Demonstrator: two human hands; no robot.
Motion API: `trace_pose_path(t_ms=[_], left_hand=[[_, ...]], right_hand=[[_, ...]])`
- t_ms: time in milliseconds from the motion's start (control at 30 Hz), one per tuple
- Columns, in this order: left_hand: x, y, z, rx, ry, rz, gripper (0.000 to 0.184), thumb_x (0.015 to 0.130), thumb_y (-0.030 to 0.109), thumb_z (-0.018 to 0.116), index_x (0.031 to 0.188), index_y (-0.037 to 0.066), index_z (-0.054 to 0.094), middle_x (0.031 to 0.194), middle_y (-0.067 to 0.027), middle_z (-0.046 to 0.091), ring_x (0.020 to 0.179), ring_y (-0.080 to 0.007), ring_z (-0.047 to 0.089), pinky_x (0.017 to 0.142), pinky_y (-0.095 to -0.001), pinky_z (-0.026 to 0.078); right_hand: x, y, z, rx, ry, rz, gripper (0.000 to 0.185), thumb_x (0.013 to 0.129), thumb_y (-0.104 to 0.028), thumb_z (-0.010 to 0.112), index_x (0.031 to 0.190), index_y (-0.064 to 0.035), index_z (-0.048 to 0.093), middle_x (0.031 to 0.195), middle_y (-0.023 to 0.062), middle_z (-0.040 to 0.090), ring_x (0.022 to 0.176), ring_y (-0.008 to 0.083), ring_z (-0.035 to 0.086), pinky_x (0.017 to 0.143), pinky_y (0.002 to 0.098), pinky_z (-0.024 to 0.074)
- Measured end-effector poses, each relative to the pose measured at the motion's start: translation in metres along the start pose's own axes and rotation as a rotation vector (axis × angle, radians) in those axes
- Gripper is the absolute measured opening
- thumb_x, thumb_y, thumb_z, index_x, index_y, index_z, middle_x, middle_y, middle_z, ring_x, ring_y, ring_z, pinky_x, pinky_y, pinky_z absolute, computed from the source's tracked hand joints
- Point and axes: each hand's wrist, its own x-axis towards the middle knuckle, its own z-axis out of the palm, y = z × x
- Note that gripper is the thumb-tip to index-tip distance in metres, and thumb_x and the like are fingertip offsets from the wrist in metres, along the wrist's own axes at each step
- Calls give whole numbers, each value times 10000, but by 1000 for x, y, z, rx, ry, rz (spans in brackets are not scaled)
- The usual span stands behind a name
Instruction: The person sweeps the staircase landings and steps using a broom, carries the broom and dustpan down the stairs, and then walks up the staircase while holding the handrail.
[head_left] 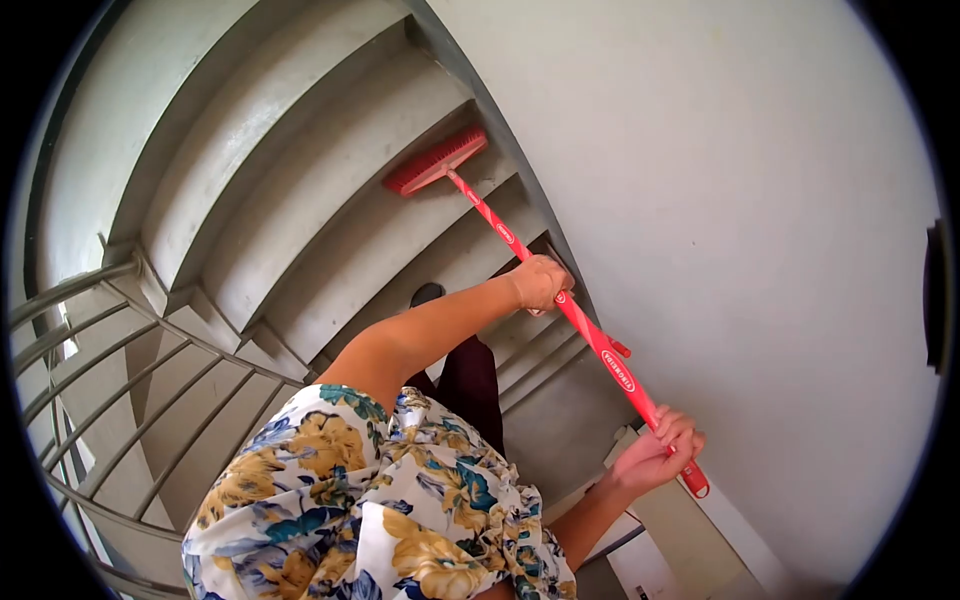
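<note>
A push broom with red bristles point(437, 161) rests its head against a concrete stair, close to the wall side. Its red-and-white striped handle point(590, 330) runs down and right toward my body. My left hand point(541, 283) is closed around the middle of the handle, arm stretched forward. Lower down, my right hand point(661, 451) wraps the handle near its hanging-loop end. A short red rod end point(621, 348) sticks out beside the handle below my left hand; what it belongs to is mostly hidden.
Curved grey concrete stairs point(290, 170) rise ahead and to the left. A metal railing point(150, 400) bounds the left side, and a pale wall point(720, 200) the right. My dark shoe point(427, 294) is on the stairs. A pale boxy surface point(645, 565) is at lower right.
</note>
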Motion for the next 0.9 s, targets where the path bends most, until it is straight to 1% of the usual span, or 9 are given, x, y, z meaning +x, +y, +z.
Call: trace_pose_path(t_ms=[67, 167, 333, 533, 600, 667, 800, 867, 900], left_hand=[[-3, -2, 10, 11, -10, 41, 213, 663, 278, 679, 817, 130, 685, 781, -108, 641, 794, -291, 606, 726, -389, 461], [-15, -3, 21, -8, 14, 46, 185, 670, 245, 663, 814, 129, 676, 755, -105, 638, 767, -297, 607, 701, -392, 466], [-10, -2, 28, -62, 163, 159, 109, 704, 230, 634, 719, 123, 650, 713, -93, 631, 742, -301, 606, 676, -395, 467], [-11, 16, 39, 23, 53, 104, 134, 742, 243, 619, 699, 116, 634, 700, -85, 624, 733, -291, 607, 643, -386, 463], [-15, 18, 41, 28, 114, 135, 130, 711, 243, 628, 670, 120, 629, 692, -81, 621, 710, -285, 608, 612, -378, 463], [-22, 19, 38, 51, 62, 78, 138, 607, 232, 664, 694, 125, 663, 705, -104, 637, 737, -291, 620, 685, -383, 485], [-48, 11, 47, 57, 96, 119, 130, 602, 231, 654, 667, 119, 658, 679, -109, 630, 711, -298, 618, 657, -388, 490], [-51, 14, 66, 31, 224, 239, 129, 615, 238, 640, 621, 110, 623, 616, -113, 595, 659, -315, 600, 616, -408, 478], [-55, 24, 63, 48, 182, 234, 128, 616, 230, 636, 635, 103, 631, 635, -119, 604, 675, -320, 604, 636, -412, 483]], right_hand=[[-6, 6, -11, 15, 34, -31, 233, 864, -52, 392, 667, -117, 286, 574, 2, 325, 575, 114, 328, 615, 304, 309], [-21, 11, -24, 11, 43, -55, 252, 870, -54, 393, 659, -119, 271, 567, 0, 314, 566, 112, 318, 609, 297, 305], [-14, 7, -31, 48, 47, -74, 277, 867, -48, 407, 650, -124, 253, 562, -1, 299, 553, 101, 301, 596, 279, 298], [-17, -2, -48, 36, 116, -38, 275, 857, -37, 409, 652, -126, 249, 561, -4, 286, 548, 94, 293, 602, 273, 305], [-24, -3, -49, 18, 120, -40, 269, 857, -38, 404, 654, -125, 250, 562, -4, 285, 548, 95, 293, 606, 275, 309], [-36, -4, -46, 17, 144, -25, 259, 859, -41, 399, 661, -122, 254, 566, -4, 285, 549, 96, 295, 613, 279, 313], [-65, -2, -46, 2, 143, -26, 250, 859, -44, 396, 664, -119, 258, 568, -4, 288, 549, 98, 296, 614, 284, 315], [-74, -10, -58, -4, 152, -35, 250, 863, -50, 396, 663, -118, 261, 569, -4, 292, 548, 99, 297, 614, 279, 313], [-77, -17, -62, -6, 162, -35, 255, 867, -60, 400, 656, -118, 268, 568, -4, 294, 547, 100, 303, 597, 272, 312]])
